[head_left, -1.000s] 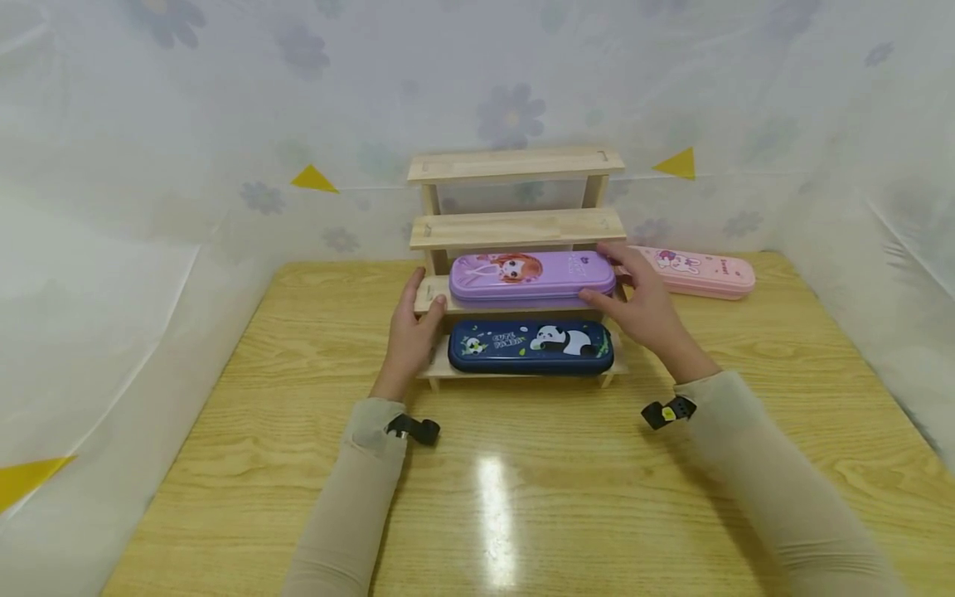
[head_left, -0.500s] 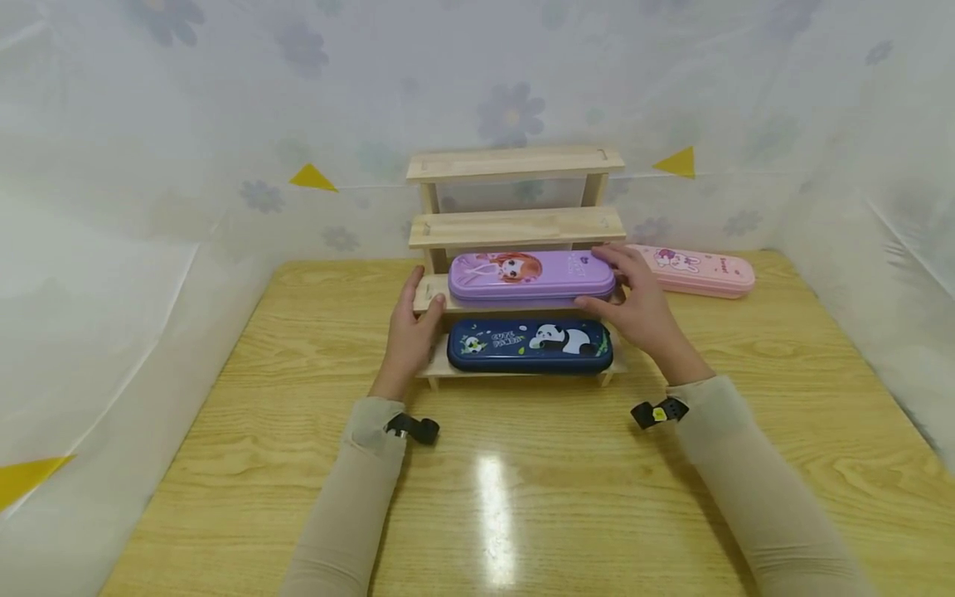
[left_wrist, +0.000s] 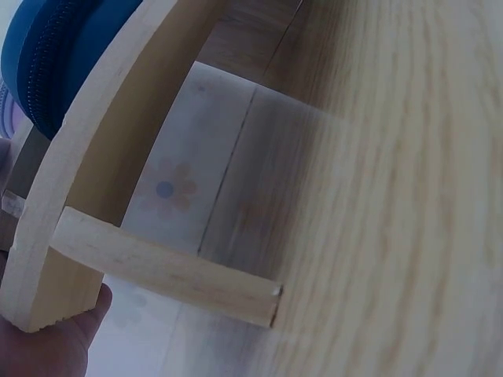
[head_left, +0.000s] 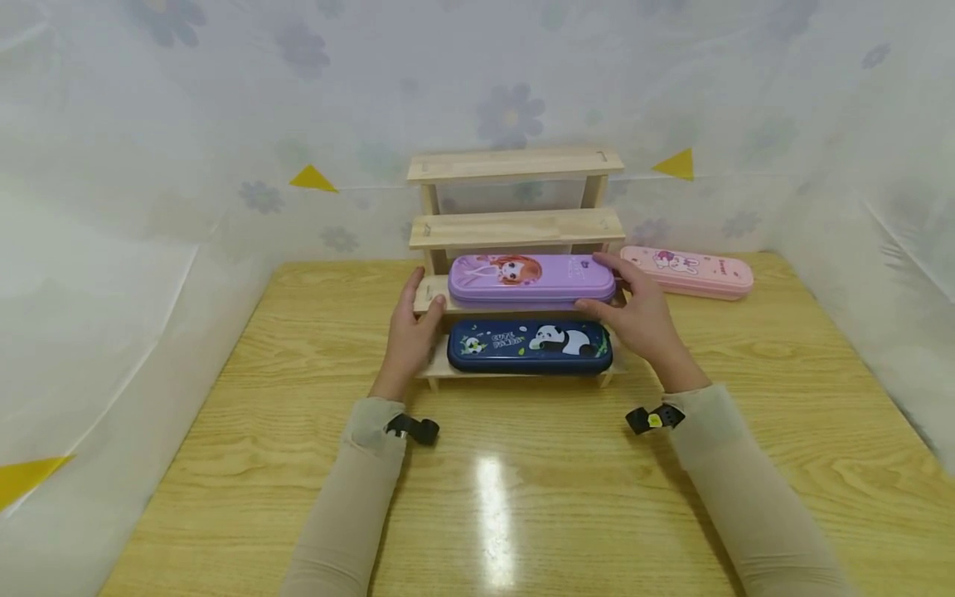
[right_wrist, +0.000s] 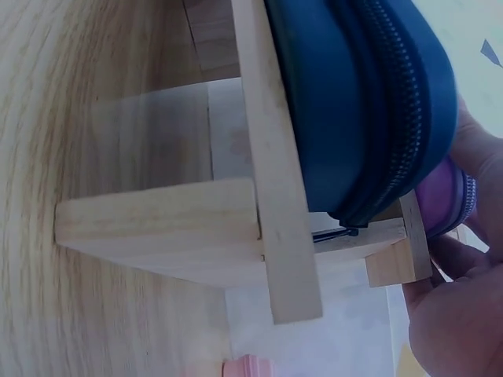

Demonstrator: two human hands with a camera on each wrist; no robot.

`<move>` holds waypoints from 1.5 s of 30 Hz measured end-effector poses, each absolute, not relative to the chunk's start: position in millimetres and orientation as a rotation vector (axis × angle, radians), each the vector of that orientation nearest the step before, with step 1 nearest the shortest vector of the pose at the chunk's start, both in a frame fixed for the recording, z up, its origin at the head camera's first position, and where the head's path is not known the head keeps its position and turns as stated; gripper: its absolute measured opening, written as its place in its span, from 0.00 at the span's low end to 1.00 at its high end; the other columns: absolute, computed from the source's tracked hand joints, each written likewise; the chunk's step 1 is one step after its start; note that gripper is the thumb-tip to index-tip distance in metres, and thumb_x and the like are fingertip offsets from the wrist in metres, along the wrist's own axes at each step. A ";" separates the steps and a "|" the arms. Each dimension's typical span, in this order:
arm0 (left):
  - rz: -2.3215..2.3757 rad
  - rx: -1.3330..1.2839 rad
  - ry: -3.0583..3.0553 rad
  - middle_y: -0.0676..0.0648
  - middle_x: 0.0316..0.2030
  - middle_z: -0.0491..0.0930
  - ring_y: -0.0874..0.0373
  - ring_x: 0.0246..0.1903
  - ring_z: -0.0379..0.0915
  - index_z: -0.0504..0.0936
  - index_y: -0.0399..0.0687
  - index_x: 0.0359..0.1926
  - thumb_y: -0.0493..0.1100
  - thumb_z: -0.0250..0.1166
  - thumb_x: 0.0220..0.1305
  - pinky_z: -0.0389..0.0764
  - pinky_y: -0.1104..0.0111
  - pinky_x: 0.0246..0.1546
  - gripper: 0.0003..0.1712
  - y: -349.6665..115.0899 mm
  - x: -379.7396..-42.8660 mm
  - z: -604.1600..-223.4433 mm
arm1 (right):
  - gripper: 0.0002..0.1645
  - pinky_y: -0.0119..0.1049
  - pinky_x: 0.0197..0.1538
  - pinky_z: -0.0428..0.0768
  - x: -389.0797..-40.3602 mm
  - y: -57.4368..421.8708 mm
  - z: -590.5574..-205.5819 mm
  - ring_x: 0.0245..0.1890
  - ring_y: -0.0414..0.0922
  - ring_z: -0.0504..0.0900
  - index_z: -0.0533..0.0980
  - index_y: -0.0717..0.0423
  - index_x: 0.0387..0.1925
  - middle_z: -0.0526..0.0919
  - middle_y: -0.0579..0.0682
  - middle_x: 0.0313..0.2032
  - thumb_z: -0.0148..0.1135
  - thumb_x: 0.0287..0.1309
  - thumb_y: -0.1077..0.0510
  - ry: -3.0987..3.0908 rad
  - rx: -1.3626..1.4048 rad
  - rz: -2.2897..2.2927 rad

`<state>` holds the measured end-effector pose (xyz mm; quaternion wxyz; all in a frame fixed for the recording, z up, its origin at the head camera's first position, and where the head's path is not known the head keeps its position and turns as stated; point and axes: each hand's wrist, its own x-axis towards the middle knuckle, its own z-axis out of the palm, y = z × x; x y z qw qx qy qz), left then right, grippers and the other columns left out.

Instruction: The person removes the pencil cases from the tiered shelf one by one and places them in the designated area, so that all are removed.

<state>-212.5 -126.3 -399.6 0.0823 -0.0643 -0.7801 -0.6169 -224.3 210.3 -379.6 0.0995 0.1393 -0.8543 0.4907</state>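
Observation:
A purple pencil case (head_left: 515,278) printed with a red-haired cartoon figure lies on the second step from the bottom of a wooden stepped rack (head_left: 515,227). My right hand (head_left: 647,325) grips its right end, thumb at the front edge and fingers over the top and back. At the rack's left side, my left hand (head_left: 409,342) holds the end of that same step. On the lowest step lies a navy panda pencil case (head_left: 496,348); its zipped end (right_wrist: 369,110) fills much of the right wrist view. Part of the left hand (left_wrist: 47,345) shows below the shelf end in the left wrist view.
A pink rabbit pencil case (head_left: 694,274) lies on the wood-grain table (head_left: 298,464), right of the rack. The rack's upper two steps hold nothing. Behind stands a pale flower-patterned sheet (head_left: 358,99) with yellow triangles.
My right hand and forearm have shifted slightly left at the purple pencil case's end, and the case's back edge sits a touch lower. The left hand stays in place on the rack.

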 end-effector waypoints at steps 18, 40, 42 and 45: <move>-1.822 -0.214 -2.294 0.48 0.74 0.54 0.55 0.70 0.54 0.53 0.52 0.78 0.51 0.56 0.74 0.56 0.62 0.70 0.38 -131.5 -228.3 -427.3 | 0.41 0.45 0.67 0.66 -218.6 224.6 -376.2 0.67 0.51 0.67 0.66 0.57 0.71 0.66 0.54 0.69 0.70 0.57 0.64 -2.400 0.434 1.603; -1.845 -0.212 -2.343 0.43 0.75 0.52 0.49 0.71 0.54 0.52 0.49 0.78 0.45 0.55 0.75 0.59 0.60 0.69 0.36 -126.9 -206.1 -394.0 | 0.40 0.21 0.55 0.73 -200.7 274.0 -375.9 0.64 0.43 0.68 0.64 0.56 0.72 0.63 0.60 0.70 0.66 0.60 0.68 -2.297 0.388 1.653; -1.843 -0.212 -2.342 0.43 0.75 0.52 0.50 0.71 0.53 0.52 0.49 0.78 0.45 0.55 0.75 0.58 0.60 0.69 0.36 -126.9 -206.3 -394.4 | 0.39 0.21 0.54 0.73 -198.8 279.1 -376.8 0.63 0.42 0.69 0.65 0.56 0.71 0.65 0.60 0.69 0.66 0.59 0.70 -2.262 0.392 1.675; -1.837 -0.207 -2.345 0.44 0.75 0.52 0.50 0.71 0.52 0.52 0.50 0.78 0.46 0.55 0.75 0.57 0.60 0.70 0.36 -126.6 -205.7 -394.0 | 0.38 0.21 0.54 0.74 -195.7 286.8 -378.2 0.61 0.41 0.71 0.67 0.58 0.70 0.67 0.60 0.67 0.65 0.58 0.72 -2.202 0.385 1.718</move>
